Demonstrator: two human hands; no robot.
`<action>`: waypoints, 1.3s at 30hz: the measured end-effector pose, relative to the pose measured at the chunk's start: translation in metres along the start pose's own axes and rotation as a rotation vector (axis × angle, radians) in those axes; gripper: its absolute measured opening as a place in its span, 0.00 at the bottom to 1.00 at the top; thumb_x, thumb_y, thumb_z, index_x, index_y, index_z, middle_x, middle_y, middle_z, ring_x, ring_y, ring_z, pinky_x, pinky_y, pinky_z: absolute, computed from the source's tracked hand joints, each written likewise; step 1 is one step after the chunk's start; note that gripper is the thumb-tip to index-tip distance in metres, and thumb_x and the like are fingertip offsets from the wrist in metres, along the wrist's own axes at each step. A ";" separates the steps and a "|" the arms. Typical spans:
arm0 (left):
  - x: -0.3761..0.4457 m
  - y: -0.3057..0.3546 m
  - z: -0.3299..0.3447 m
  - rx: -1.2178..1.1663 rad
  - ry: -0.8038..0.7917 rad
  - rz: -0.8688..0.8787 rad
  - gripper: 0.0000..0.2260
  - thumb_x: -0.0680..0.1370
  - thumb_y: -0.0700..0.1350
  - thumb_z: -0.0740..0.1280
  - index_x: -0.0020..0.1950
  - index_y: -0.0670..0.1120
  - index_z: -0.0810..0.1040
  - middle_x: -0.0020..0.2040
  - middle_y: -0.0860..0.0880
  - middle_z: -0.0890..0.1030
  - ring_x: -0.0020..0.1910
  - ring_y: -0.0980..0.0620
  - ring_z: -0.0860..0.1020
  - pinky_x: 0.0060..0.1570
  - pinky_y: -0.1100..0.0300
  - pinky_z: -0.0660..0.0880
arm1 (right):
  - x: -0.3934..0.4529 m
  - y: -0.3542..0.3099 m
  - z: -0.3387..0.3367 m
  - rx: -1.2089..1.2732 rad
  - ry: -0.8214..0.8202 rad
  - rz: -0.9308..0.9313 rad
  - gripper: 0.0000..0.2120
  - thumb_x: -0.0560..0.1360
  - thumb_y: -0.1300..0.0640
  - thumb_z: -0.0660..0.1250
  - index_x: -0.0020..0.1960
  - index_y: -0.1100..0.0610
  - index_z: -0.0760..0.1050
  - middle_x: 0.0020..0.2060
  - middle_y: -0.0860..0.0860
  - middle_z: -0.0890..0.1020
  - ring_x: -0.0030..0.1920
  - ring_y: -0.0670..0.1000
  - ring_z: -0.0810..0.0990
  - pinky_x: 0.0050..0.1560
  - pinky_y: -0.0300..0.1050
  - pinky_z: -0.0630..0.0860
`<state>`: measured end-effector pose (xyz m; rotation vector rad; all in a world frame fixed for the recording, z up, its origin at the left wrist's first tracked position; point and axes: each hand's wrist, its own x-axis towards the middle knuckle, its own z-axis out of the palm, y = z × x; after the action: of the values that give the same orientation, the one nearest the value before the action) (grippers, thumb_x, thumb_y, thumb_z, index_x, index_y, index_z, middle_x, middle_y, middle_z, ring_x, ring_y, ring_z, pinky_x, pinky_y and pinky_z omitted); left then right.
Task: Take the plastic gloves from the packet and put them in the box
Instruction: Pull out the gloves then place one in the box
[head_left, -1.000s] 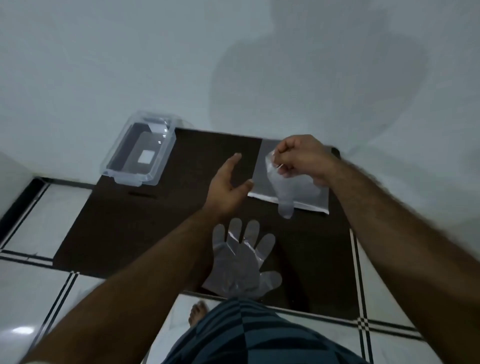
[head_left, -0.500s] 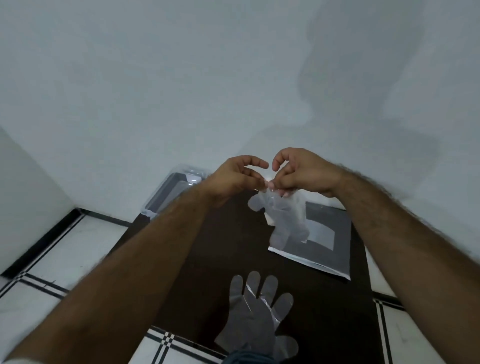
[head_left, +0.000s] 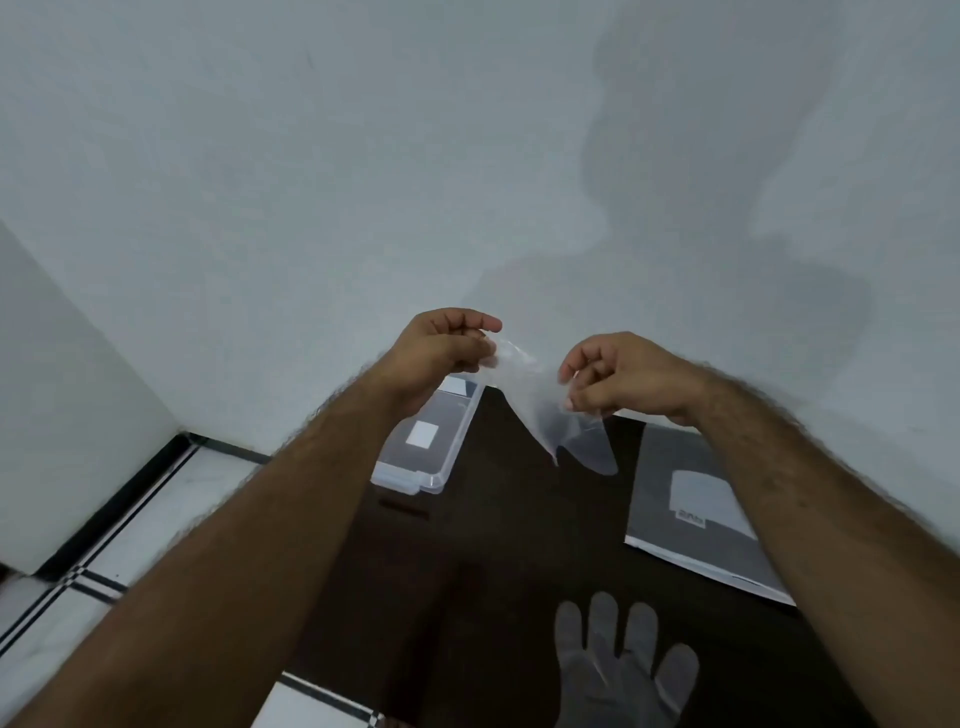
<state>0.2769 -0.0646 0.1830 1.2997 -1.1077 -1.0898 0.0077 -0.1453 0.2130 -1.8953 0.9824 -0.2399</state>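
A thin clear plastic glove (head_left: 550, 410) hangs in the air, stretched between my two hands. My left hand (head_left: 441, 351) pinches its upper left edge and my right hand (head_left: 618, 376) pinches its right edge. Below the left hand sits the clear plastic box (head_left: 431, 457), open side up, partly hidden by my left forearm. The grey packet (head_left: 691, 509) lies flat on the dark surface at the right, under my right forearm. A second clear glove (head_left: 618, 665) lies spread flat near the bottom edge.
The dark brown surface (head_left: 498, 561) carries the box, the packet and the flat glove. A white wall (head_left: 363, 182) rises just behind it. White floor tiles with black lines (head_left: 145, 519) lie at the left.
My left hand rose and took hold of the glove beside the right hand. Both hands then moved apart and spread the glove. The camera tilted up toward the wall.
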 end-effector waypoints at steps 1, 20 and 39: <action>0.005 -0.002 -0.015 0.000 0.005 0.000 0.15 0.76 0.34 0.72 0.62 0.38 0.84 0.47 0.38 0.82 0.49 0.43 0.86 0.57 0.47 0.77 | 0.008 -0.001 0.005 0.015 0.025 0.009 0.11 0.74 0.66 0.78 0.55 0.58 0.84 0.45 0.60 0.88 0.42 0.52 0.86 0.47 0.46 0.85; 0.159 -0.014 -0.204 0.182 0.145 0.001 0.15 0.75 0.28 0.72 0.59 0.40 0.86 0.42 0.47 0.85 0.37 0.59 0.84 0.41 0.68 0.76 | 0.242 -0.085 0.062 0.073 0.495 0.091 0.05 0.74 0.65 0.77 0.46 0.56 0.87 0.46 0.53 0.90 0.47 0.52 0.87 0.46 0.46 0.83; 0.138 -0.177 -0.230 0.468 -0.105 0.115 0.10 0.79 0.37 0.75 0.60 0.44 0.87 0.48 0.50 0.87 0.47 0.62 0.83 0.54 0.71 0.77 | 0.257 0.037 0.175 -0.405 0.172 -0.070 0.06 0.79 0.57 0.73 0.54 0.54 0.87 0.48 0.47 0.89 0.48 0.45 0.86 0.54 0.43 0.83</action>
<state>0.5295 -0.1637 0.0106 1.5261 -1.5609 -0.8472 0.2507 -0.2231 0.0311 -2.3102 1.1467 -0.2628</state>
